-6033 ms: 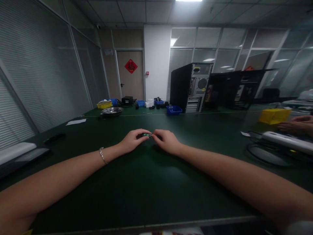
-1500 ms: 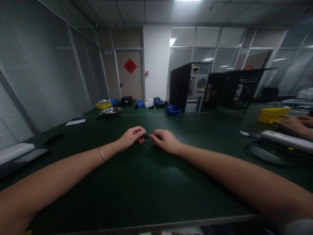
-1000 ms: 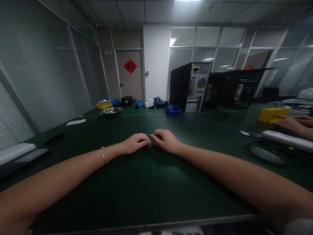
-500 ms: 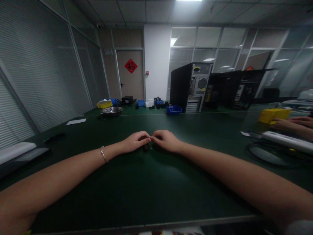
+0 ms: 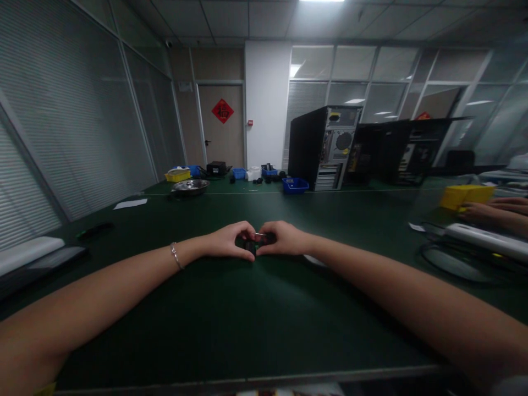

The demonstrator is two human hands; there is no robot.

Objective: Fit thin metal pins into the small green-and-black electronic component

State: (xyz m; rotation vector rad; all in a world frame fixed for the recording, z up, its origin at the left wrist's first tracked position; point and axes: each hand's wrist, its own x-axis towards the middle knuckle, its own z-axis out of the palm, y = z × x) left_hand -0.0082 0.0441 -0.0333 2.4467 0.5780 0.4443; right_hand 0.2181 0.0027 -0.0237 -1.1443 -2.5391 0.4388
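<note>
Near the middle of the green table, my left hand point(image 5: 231, 240) curls its thumb and fingers around a small dark object point(image 5: 249, 247), too dim to name. Facing it from the right, my right hand point(image 5: 284, 238) has its fingers bent towards the thumb. A thin shiny piece point(image 5: 260, 235) shows at the right hand's fingertips, just above the dark object. The two hands are close together, low over the tabletop point(image 5: 231, 313). A bracelet circles my left wrist.
A metal bowl point(image 5: 190, 187), a yellow tray point(image 5: 178, 175) and a blue bin point(image 5: 295, 186) stand at the back. Behind on the right is a computer tower point(image 5: 324, 148). Another person's hands point(image 5: 495, 212) are beside a yellow box point(image 5: 466, 196); cables point(image 5: 449, 264) lie nearer.
The fingertips, close together before, have parted a little. My left thumb has moved down beside the dark object, and the thin shiny piece shows more clearly at my right fingers.
</note>
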